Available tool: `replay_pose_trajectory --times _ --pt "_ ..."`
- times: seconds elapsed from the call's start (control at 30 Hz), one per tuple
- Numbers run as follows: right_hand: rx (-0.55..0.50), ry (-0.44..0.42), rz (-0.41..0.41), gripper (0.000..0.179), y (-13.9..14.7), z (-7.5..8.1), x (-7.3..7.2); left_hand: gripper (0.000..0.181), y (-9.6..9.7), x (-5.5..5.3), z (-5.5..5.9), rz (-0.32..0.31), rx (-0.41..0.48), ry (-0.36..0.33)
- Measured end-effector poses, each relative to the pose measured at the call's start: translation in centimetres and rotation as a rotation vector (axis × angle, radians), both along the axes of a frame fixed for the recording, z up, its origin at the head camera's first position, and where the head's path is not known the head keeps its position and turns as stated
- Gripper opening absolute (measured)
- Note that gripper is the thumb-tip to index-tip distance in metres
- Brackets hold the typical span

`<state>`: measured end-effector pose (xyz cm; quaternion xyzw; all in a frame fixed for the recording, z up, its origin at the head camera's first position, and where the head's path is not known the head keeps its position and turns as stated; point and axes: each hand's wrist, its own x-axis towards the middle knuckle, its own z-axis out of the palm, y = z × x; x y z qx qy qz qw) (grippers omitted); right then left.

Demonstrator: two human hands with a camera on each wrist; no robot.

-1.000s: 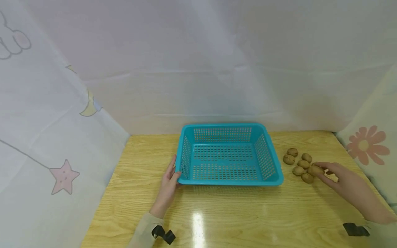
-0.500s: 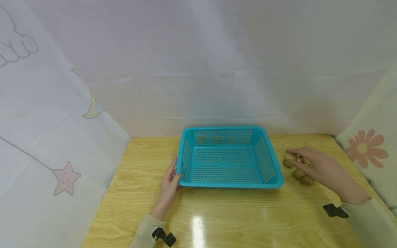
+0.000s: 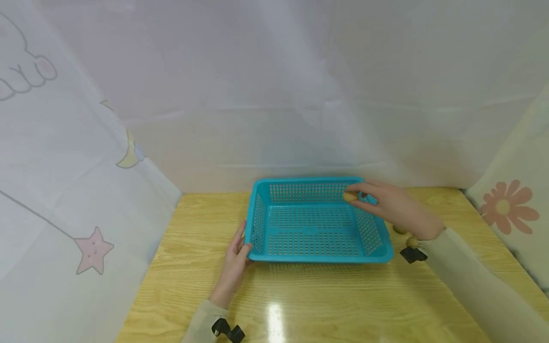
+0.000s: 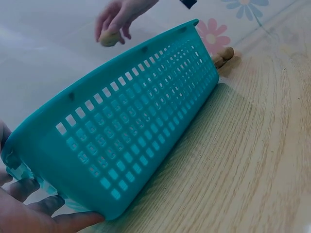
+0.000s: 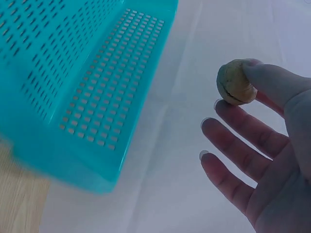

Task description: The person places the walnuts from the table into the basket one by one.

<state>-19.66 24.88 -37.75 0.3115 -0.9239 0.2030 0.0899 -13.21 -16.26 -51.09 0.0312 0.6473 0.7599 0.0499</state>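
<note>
A blue plastic basket (image 3: 321,259) with perforated walls stands on the wooden table, and no walnut shows inside it. My left hand (image 3: 233,269) grips its left side near the front corner, thumb at the rim and fingers along the outer wall. Over the basket's right part, my right hand (image 3: 396,209) pinches a walnut (image 5: 234,83) between thumb and fingers, the other fingers spread apart in the right wrist view. A few walnuts (image 3: 399,229) lie on the table to the right of the basket, mostly hidden beneath the right hand and wrist.
The wooden table (image 3: 326,300) carries everything. A pale cloth wall (image 3: 274,95) rises behind its far edge, with printed cloth on the left (image 3: 94,200) and right (image 3: 510,157) sides. The basket's right rim stands between the loose walnuts and the basket's inside.
My right hand has picked a walnut from the group at the right and carried it left, over the basket. The left hand keeps its grip on the basket, which stays in place.
</note>
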Motion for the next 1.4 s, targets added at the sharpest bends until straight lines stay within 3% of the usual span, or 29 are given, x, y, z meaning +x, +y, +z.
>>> replay_pose_trajectory --times 0.1,0.33,0.6,0.73,1.03,1.4 --pt "-0.042 -0.015 0.054 0.035 -2.0 -0.4 -1.9 0.068 0.0 0.0 -0.1 0.002 -0.007 0.0" --pt "-0.094 -0.207 0.117 0.037 -7.2 -2.3 -5.5 0.07 0.0 0.0 -0.1 0.01 0.007 -0.021" --pt "-0.081 -0.366 0.195 0.035 -12.3 -6.5 -9.4 0.069 -0.1 -0.1 0.0 -0.001 -0.003 0.007" --pt "-0.039 -0.394 0.195 0.034 -13.8 -8.8 -11.1 0.069 -0.2 -0.2 -0.2 -0.004 0.006 0.011" --pt "0.085 -0.407 0.194 0.034 -15.2 -12.3 -12.6 0.069 0.0 -0.2 -0.6 -0.004 0.009 -0.009" --pt "0.111 -0.415 0.17 0.041 -14.7 -11.3 -13.0 0.069 0.1 -0.1 -0.3 0.014 -0.027 -0.027"
